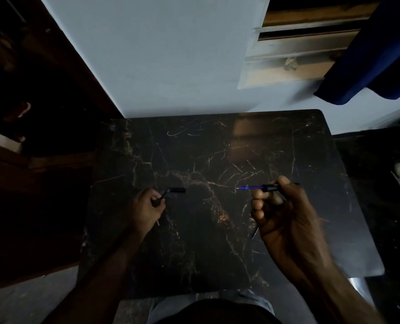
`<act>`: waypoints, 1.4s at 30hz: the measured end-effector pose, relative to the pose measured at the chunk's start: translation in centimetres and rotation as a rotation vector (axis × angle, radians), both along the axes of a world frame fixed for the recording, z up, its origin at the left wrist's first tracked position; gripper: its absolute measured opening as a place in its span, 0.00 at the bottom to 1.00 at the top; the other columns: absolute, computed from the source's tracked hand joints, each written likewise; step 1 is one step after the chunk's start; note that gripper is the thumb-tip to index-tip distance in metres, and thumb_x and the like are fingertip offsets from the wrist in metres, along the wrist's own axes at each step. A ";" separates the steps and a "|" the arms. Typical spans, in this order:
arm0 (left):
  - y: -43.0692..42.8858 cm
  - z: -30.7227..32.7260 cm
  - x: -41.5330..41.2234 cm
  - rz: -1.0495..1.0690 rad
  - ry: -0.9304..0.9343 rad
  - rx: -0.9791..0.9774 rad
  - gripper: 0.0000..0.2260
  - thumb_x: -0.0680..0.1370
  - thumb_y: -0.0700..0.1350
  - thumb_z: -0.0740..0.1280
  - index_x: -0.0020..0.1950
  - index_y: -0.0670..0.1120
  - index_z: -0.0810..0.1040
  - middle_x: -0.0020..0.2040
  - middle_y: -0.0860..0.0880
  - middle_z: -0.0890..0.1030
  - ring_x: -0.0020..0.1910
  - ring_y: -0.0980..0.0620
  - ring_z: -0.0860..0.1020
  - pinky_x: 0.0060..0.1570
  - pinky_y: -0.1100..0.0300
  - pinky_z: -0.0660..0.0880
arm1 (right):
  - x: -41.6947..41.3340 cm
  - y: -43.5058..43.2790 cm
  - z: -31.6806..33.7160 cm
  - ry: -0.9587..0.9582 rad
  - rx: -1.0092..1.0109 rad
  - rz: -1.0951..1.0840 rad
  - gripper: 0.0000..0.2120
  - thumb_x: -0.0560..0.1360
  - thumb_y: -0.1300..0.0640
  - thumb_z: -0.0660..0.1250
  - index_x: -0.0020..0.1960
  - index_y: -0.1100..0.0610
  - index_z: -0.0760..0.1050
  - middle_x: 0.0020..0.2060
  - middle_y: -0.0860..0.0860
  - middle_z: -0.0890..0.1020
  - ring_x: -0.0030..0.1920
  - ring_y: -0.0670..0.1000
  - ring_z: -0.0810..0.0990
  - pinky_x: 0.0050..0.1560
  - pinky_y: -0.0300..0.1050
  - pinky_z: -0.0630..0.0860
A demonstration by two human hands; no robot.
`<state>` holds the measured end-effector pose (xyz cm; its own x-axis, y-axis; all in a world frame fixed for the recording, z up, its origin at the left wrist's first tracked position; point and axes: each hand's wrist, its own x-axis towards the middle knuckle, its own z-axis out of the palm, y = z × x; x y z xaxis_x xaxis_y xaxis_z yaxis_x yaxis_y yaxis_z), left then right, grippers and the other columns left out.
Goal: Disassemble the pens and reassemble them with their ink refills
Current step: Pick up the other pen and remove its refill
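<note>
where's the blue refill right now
In the head view the blue refill is right of centre, poking leftward out of the black barrel that the right hand grips, over the dark marble table.

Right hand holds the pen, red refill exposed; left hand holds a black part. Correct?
Not quite: the head view shows the exposed refill is blue, not red. The right hand holds that pen, and the left hand holds a black part.

We read no lettering, number or brand on the pen point(268, 188), the black pen part point(178, 190) or the table point(217, 141).
</note>
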<state>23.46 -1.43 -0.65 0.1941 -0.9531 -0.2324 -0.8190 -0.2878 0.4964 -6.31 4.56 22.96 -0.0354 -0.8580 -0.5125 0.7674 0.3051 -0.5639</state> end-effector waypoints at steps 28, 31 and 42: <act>3.5 15.3 -9.9 -0.085 1.095 -0.139 0.11 0.77 0.48 0.78 0.58 0.57 0.86 0.53 0.51 0.88 0.50 0.55 0.85 0.44 0.65 0.81 | 1.3 -0.5 -0.7 0.035 -0.025 -0.024 0.11 0.79 0.54 0.66 0.43 0.61 0.76 0.39 0.61 0.86 0.35 0.54 0.85 0.36 0.44 0.82; 5.1 18.6 -13.3 -0.077 1.274 -0.152 0.12 0.78 0.50 0.77 0.61 0.51 0.85 0.53 0.47 0.88 0.46 0.53 0.86 0.37 0.61 0.81 | 1.9 -1.0 -0.8 0.042 -0.064 -0.017 0.10 0.80 0.54 0.66 0.45 0.60 0.78 0.41 0.60 0.87 0.38 0.53 0.86 0.38 0.44 0.83; 6.4 19.3 -12.6 0.122 1.286 -0.271 0.13 0.74 0.56 0.80 0.54 0.51 0.86 0.45 0.45 0.88 0.35 0.54 0.83 0.27 0.60 0.77 | 2.5 -0.3 -1.5 0.141 -0.162 0.041 0.13 0.82 0.56 0.63 0.47 0.59 0.84 0.43 0.62 0.87 0.41 0.56 0.86 0.41 0.47 0.83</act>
